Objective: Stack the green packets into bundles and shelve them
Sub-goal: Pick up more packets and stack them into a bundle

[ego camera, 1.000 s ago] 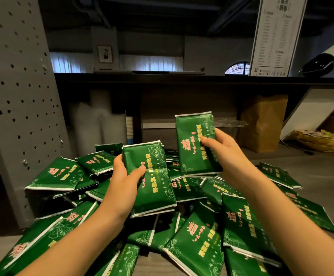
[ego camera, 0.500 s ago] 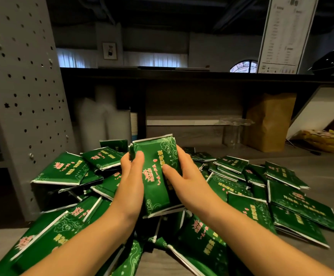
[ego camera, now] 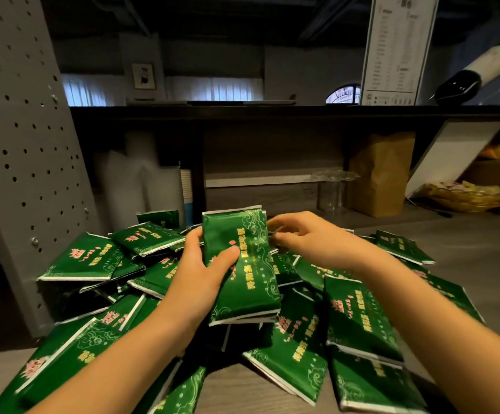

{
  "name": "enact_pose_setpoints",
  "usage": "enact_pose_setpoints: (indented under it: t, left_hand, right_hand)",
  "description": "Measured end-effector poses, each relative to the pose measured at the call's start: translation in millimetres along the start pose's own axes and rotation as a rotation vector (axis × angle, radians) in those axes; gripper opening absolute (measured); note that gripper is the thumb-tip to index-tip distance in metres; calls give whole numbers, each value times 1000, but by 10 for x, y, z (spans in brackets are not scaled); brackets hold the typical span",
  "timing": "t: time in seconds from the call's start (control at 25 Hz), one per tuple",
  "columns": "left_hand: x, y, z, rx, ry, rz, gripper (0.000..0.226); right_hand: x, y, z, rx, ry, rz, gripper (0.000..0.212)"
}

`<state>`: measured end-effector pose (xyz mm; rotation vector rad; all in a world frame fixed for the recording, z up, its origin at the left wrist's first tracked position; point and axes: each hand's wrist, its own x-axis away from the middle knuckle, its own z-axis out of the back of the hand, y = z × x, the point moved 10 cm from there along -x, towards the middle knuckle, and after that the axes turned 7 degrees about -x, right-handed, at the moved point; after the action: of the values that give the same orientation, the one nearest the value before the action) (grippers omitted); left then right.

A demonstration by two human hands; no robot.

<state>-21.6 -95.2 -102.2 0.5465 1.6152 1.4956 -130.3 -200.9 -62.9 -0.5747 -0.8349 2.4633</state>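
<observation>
My left hand (ego camera: 195, 279) grips a small bundle of green packets (ego camera: 242, 264) and holds it upright above the pile, with the thumb across its front. The packets are dark green foil with gold and pink print. My right hand (ego camera: 305, 237) is just right of the bundle's top edge. Its blurred fingers are bent down over the loose packets behind, and I see nothing gripped in them. A heap of several loose green packets (ego camera: 353, 318) covers the wooden counter (ego camera: 481, 264) under both arms.
A grey perforated panel (ego camera: 25, 162) stands at the left against the pile. Behind the heap, a dark shelf unit (ego camera: 272, 110) holds white cups, a clear glass (ego camera: 331, 192) and a brown paper bag (ego camera: 380, 174). A basket (ego camera: 466, 198) sits far right.
One second ago my right hand held a packet up. It laid the packet on the bundle in my left hand, then let go and moved right over the pile.
</observation>
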Motion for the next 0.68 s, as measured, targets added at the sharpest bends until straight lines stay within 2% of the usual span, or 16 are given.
enact_pose_setpoints:
  t: [0.2, 0.36, 0.48, 0.56, 0.68]
  left_hand:
    - [43, -11, -110, -51, -101, 3, 40]
    - [62, -27, -153, -74, -131, 2, 41]
    - [88, -18, -218, -70, -155, 1, 39]
    - [100, -4, -233, -67, -150, -2, 39]
    - [91, 20, -224, -60, -138, -12, 40]
  right_hand:
    - [511, 321, 186, 275, -104, -188, 35]
    - [870, 639, 339, 484, -73, -344, 39]
    - [1088, 775, 299, 548, -66, -482, 51]
    - [1151, 759, 199, 564, -80, -513, 61]
    - [1105, 658, 66, 589, -52, -447, 68]
